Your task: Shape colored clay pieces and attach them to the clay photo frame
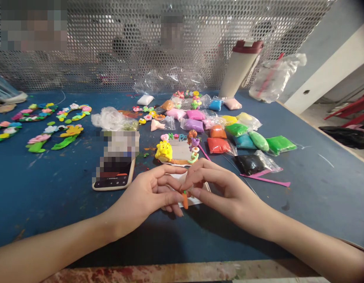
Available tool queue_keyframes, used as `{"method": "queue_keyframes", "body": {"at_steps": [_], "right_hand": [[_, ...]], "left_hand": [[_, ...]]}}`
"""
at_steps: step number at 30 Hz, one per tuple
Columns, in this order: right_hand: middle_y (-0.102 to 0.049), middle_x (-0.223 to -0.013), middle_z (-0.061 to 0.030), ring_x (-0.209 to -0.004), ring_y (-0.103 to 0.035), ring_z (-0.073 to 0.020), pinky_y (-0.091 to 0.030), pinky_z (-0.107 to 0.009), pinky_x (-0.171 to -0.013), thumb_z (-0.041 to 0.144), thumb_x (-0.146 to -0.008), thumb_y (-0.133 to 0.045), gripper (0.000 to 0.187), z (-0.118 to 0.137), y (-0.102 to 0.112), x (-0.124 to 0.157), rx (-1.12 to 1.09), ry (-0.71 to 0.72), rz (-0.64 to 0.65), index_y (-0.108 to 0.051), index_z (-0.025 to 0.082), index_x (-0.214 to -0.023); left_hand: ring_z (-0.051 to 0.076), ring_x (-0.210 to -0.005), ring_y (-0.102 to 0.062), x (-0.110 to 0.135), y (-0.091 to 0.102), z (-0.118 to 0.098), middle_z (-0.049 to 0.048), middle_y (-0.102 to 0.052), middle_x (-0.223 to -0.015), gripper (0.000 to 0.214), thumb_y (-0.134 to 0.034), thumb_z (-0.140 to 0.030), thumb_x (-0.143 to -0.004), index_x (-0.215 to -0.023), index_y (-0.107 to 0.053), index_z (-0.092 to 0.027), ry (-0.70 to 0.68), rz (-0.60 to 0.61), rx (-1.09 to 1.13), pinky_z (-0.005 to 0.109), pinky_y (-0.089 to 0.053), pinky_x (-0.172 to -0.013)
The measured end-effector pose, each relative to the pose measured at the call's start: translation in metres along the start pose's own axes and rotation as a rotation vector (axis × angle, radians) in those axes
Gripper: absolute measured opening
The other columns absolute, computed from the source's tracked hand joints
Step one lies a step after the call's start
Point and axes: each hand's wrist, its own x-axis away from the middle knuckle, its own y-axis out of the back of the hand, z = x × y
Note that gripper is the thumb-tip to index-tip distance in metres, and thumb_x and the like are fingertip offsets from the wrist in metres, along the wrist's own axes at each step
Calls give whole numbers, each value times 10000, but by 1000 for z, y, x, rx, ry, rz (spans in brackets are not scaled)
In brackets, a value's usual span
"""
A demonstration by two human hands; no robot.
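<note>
Between my hands is a small clay carrot point(185, 201), orange with a bit of green at its top. My left hand point(150, 192) is closed on its orange body with thumb and fingers. My right hand point(223, 184) pinches at the green tip, its fingertips bunched together there. Under both hands lies a white card or tray point(198, 201), mostly covered by them. Just beyond it stands a small frame point(178, 149) edged with clay shapes, among them a yellow figure point(164, 151) at its left and tiny coloured letters along the top.
A phone point(115, 177) lies left of my hands. Bags of coloured clay, including red point(218, 145) and black point(249, 163), spread to the right with pink plastic tools point(266, 179). Behind stand a tumbler point(239, 70) and a perforated metal screen point(111, 51). Clay-decorated pieces point(68, 135) lie left.
</note>
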Motion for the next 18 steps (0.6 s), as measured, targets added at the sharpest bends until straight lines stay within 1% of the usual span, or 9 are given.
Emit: {"method": "queue_keyframes", "body": {"at_steps": [5, 10, 15, 18], "right_hand": [[-584, -954, 1, -882, -547, -122, -443, -268, -817, 89, -883, -547, 156, -2, 1, 1, -19, -3, -15, -648, 207, -896], [-568, -935, -1, -848, -541, -112, -442, -250, -782, 83, -869, -568, 233, -1, 0, 0, 14, -13, -7, -687, 227, -1008], [-574, -927, -14, -825, -539, -123, -456, -263, -765, 125, -870, -582, 130, 2, 0, -1, 0, -9, -12, -686, 203, -883], [-579, -935, -16, -829, -545, -127, -461, -270, -774, 123, -871, -577, 125, 2, 1, -1, -7, -13, -10, -670, 206, -863]], "left_hand": [[122, -596, -693, 1, 0, 0, -17, -700, -758, 405, -734, -166, -774, -1150, -586, -178, 3, -19, 10, 209, -533, -589], [114, -587, -687, 2, 0, 1, -7, -707, -785, 412, -737, -160, -769, -1151, -584, -173, 10, -17, 10, 212, -534, -594], [118, -594, -687, 1, -1, 0, -7, -710, -775, 414, -733, -178, -777, -1160, -577, -178, 13, -18, 1, 220, -532, -606], [122, -589, -687, 1, -1, -1, -9, -704, -774, 410, -744, -186, -766, -1143, -581, -178, 18, -26, -3, 226, -531, -606]]}}
